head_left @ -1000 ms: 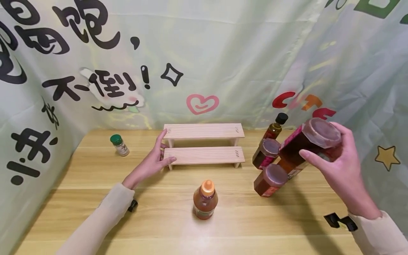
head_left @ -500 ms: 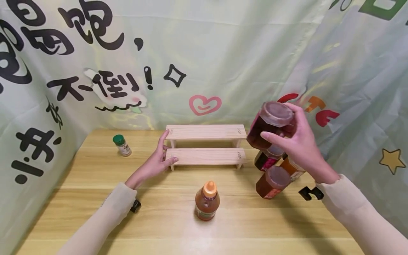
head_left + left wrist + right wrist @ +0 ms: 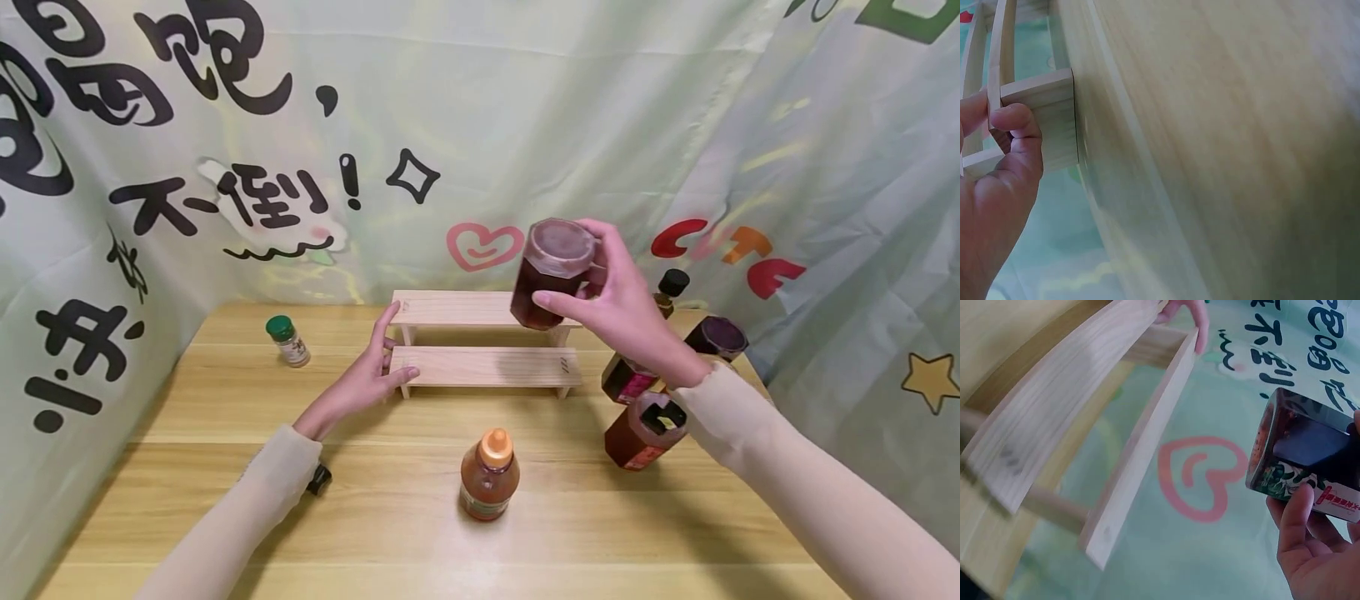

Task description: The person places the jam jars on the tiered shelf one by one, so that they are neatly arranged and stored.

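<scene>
The jar in the person's right hand is dark and faceted — glass sides filled with something deep brown-red, capped by a reddish-brown lid with angled edges, and a label with green leaf print and a red strip shows in the right wrist view. It hangs in the air over the right end of the upper step of the wooden rack, clear of the boards. Its long axis runs nearly upright, leaning a little, lid uppermost and turned toward the head camera. The fingers are curled round its upper body, thumb on the near side, clamped on the glass.

The left hand rests against the rack's left end; its fingers lie fairly straight along the ends of the boards, with the thumb pressed on the lower step's end.

The rack is pale, unfinished wood — two flat planks on short legs, grain plainly visible. It stands on a light wood-grain table backed by crinkled green printed cloth.
</scene>
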`<act>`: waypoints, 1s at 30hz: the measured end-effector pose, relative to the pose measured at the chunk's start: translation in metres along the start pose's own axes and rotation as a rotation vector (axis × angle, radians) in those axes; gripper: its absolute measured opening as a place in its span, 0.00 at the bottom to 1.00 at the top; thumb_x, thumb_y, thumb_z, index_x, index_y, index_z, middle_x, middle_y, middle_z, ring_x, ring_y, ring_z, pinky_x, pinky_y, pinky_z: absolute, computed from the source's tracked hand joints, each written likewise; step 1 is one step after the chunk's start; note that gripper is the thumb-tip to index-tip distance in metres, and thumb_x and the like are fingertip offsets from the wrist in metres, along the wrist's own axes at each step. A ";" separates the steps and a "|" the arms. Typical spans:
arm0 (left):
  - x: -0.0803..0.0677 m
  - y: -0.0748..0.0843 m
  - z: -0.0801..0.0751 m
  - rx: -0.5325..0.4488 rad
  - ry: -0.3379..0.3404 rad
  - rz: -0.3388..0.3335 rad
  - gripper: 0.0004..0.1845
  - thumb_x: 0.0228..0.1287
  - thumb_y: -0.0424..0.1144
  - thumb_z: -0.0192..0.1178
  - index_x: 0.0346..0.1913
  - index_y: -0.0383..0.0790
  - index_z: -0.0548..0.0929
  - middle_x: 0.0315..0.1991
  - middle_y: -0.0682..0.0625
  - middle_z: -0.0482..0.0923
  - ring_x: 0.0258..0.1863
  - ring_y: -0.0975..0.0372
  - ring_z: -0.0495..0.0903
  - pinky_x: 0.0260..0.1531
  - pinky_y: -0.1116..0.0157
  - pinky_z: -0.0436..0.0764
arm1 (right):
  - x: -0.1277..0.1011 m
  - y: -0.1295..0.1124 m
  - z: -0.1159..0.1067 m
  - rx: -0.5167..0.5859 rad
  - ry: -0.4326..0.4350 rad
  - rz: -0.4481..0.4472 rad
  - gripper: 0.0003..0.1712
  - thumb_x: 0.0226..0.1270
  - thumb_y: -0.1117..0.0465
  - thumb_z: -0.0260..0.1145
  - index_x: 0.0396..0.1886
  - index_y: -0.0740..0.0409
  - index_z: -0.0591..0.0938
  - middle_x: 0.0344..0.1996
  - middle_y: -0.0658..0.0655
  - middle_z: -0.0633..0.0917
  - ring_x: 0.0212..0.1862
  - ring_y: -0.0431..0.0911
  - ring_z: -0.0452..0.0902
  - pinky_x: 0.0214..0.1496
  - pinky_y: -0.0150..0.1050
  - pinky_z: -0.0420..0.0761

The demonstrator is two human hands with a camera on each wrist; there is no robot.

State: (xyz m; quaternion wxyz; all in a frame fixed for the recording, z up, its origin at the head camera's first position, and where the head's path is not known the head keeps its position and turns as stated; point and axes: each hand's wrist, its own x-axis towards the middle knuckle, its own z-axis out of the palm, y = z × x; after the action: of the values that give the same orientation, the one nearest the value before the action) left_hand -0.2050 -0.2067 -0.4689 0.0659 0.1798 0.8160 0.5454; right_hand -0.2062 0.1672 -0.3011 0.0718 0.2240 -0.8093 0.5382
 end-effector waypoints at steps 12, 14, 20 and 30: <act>0.000 -0.003 -0.001 0.000 0.030 0.007 0.60 0.77 0.31 0.69 0.89 0.66 0.34 0.57 0.32 0.63 0.28 0.57 0.64 0.21 0.66 0.72 | 0.041 0.019 0.057 0.097 -0.109 0.033 0.52 0.64 0.60 0.85 0.80 0.48 0.64 0.65 0.56 0.79 0.58 0.53 0.80 0.52 0.48 0.83; 0.000 -0.003 0.001 -0.012 0.030 0.010 0.60 0.77 0.31 0.69 0.90 0.65 0.35 0.58 0.31 0.63 0.28 0.58 0.64 0.20 0.66 0.72 | 0.046 0.023 0.064 0.099 -0.117 0.041 0.52 0.63 0.60 0.86 0.80 0.47 0.64 0.65 0.56 0.79 0.59 0.53 0.79 0.54 0.49 0.84; 0.001 -0.003 0.005 -0.019 0.028 0.000 0.60 0.76 0.31 0.70 0.90 0.65 0.36 0.62 0.28 0.63 0.27 0.58 0.66 0.20 0.67 0.73 | 0.059 0.035 0.076 0.127 -0.130 0.046 0.52 0.64 0.62 0.85 0.80 0.48 0.64 0.66 0.55 0.79 0.64 0.52 0.77 0.61 0.52 0.82; -0.001 -0.007 0.002 0.017 0.046 -0.009 0.60 0.76 0.32 0.70 0.89 0.69 0.37 0.61 0.31 0.65 0.31 0.57 0.68 0.24 0.66 0.75 | 0.067 0.047 0.101 0.145 -0.185 0.045 0.54 0.65 0.64 0.84 0.83 0.51 0.61 0.66 0.59 0.78 0.62 0.54 0.79 0.62 0.52 0.83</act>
State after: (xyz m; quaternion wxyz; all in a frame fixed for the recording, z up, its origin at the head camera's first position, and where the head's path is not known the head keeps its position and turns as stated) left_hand -0.2052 -0.2073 -0.4762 0.0481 0.1644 0.8227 0.5420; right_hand -0.2732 0.0715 -0.3581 -0.0318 0.2593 -0.7763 0.5737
